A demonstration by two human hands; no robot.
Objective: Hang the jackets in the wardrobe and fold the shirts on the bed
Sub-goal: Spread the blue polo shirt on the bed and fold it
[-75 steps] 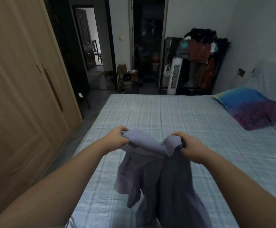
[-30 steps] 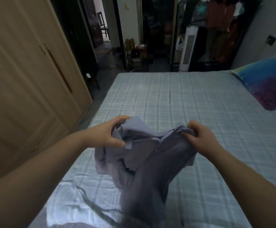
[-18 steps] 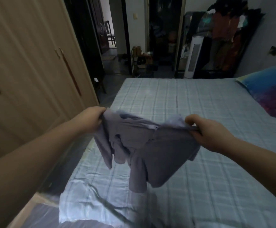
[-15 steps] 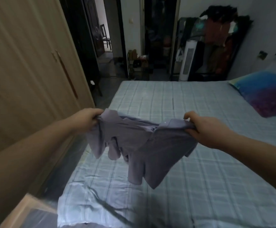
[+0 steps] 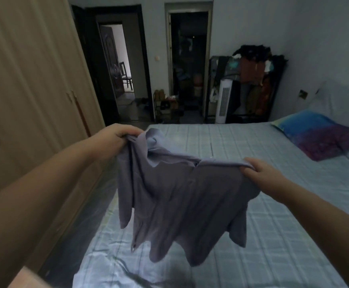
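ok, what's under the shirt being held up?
Under the shirt, held up by the left hand and right hand, lies the checked bed sheet, bare around the hem. The patch directly behind the cloth is covered, so anything there can't be seen.

One head-worn view, looking forward and slightly down

The room was seen from beside the bed (image 5: 273,204), facing its length toward two doorways (image 5: 188,65); both hands (image 5: 115,138) were framed close, the wardrobe (image 5: 28,90) at left.

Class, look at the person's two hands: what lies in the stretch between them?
In the head view, the purple shirt spans the gap, gripped by the left hand and right hand, hanging above the bed.
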